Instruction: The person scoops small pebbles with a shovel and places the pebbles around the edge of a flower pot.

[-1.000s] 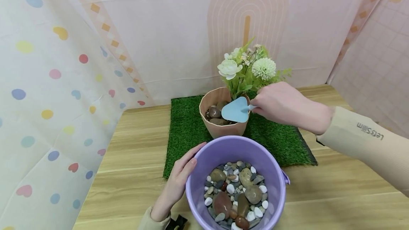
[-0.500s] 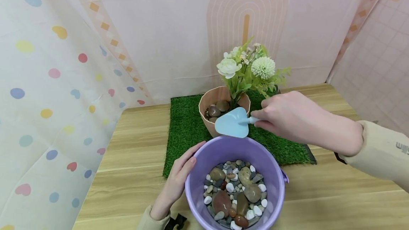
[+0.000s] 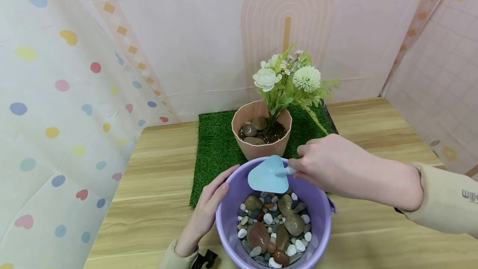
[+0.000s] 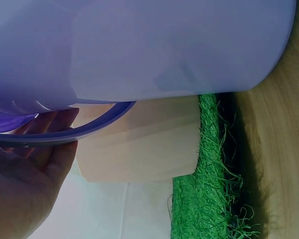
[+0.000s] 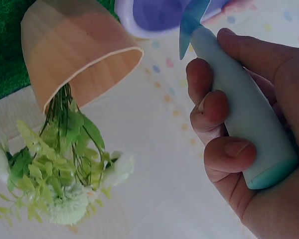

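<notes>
My right hand (image 3: 328, 163) grips a light-blue hand trowel, its fingers wrapped round the pale handle (image 5: 244, 104) in the right wrist view. The trowel's bare blade (image 3: 269, 177) hangs over the far rim and inside of a purple bucket (image 3: 221, 231). Stones and pebbles (image 3: 261, 235) of many sizes and colours cover the bucket's bottom. My left hand (image 3: 205, 211) rests against the bucket's left outer side, fingers stretched along it below the rim. In the left wrist view the bucket's handle (image 4: 99, 122) crosses in front of those fingers.
Behind the bucket stands a peach flowerpot (image 3: 261, 152) holding dark soil, several large stones and white-and-green flowers (image 3: 287, 80). A green turf mat (image 3: 213, 148) lies under it on the wooden table (image 3: 149, 202). Patterned cloth (image 3: 186, 32) hangs along the back and sides.
My right hand has brought the trowel from over the flowerpot toward me, to above the bucket, leaving the pot's soil visible. My left hand has stayed at the bucket.
</notes>
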A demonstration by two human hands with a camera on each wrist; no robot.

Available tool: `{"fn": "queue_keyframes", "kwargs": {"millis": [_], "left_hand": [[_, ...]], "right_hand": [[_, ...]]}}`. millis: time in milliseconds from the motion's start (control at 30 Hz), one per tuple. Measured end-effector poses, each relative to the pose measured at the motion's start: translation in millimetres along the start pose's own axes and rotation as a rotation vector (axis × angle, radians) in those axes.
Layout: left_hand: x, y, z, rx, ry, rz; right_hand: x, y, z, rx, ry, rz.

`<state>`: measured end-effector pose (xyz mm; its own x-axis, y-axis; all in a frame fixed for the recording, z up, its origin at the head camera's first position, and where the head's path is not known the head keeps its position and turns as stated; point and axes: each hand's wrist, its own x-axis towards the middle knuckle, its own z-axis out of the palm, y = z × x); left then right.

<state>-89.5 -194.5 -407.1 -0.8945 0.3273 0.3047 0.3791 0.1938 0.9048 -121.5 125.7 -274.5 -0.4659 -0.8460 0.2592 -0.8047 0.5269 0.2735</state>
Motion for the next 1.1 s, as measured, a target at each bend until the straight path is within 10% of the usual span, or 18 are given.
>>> {"fn": "queue_keyframes", "kwargs": {"millis": [1100], "left_hand": [[0.8, -0.6, 0.2, -0.02, -0.014, 0.0]], "right_hand": [[9.8, -37.5, 33.7, -0.087, -0.12, -0.149]]}}
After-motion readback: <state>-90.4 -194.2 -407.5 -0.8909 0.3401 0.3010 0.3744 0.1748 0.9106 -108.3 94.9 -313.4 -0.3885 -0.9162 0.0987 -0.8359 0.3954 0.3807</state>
